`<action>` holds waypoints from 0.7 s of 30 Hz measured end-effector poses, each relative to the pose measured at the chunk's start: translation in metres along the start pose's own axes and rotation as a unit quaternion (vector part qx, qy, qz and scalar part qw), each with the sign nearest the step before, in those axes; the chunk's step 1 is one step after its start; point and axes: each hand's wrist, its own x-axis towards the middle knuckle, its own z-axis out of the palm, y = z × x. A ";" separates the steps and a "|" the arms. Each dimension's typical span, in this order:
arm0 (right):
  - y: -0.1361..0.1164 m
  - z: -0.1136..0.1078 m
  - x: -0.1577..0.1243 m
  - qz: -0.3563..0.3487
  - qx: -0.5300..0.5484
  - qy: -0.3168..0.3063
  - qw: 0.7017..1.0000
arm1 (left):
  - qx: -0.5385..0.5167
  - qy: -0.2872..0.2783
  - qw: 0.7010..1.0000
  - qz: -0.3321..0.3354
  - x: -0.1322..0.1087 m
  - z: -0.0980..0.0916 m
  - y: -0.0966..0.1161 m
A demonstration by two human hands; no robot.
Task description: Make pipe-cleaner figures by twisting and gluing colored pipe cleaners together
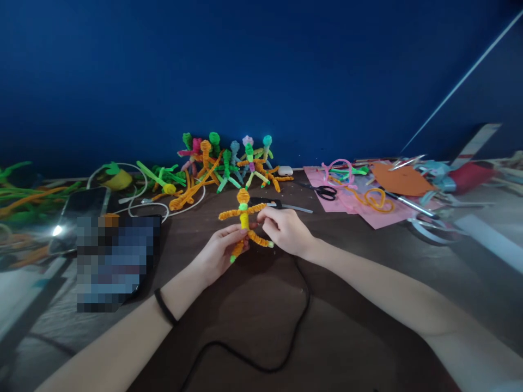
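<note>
A pipe-cleaner figure [244,220] stands upright between my hands, with an orange head, yellow body, orange limbs and green tips at the feet. My left hand [223,247] pinches it low on the body, near the top of the legs. My right hand [286,227] has its fingers closed at the end of the figure's raised arm on the right. Just behind the figure lies a black-handled craft knife [267,203]. Similar pipe-cleaner figures [226,166] in several colours lean against the blue wall.
Black scissors [327,193] rest on pink sheets [382,219] at the right, beside loose pipe cleaners and an orange sheet [400,179]. Two phone-like devices, one a blurred screen [118,264], lie left with a white cable [145,185]. A black cord [300,321] crosses the table [245,316].
</note>
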 end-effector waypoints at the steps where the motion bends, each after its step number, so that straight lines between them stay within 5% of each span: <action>1: 0.001 -0.001 0.001 0.005 0.018 -0.005 1.000 | -0.004 0.001 1.000 -0.001 0.000 0.000 0.000; 6: 0.005 -0.003 0.002 0.000 0.078 -0.053 0.996 | -0.002 0.016 1.000 -0.011 -0.001 0.001 0.001; 21: 0.008 -0.003 0.007 -0.058 0.001 -0.091 0.994 | 0.038 -0.002 0.999 0.006 0.000 0.001 -0.001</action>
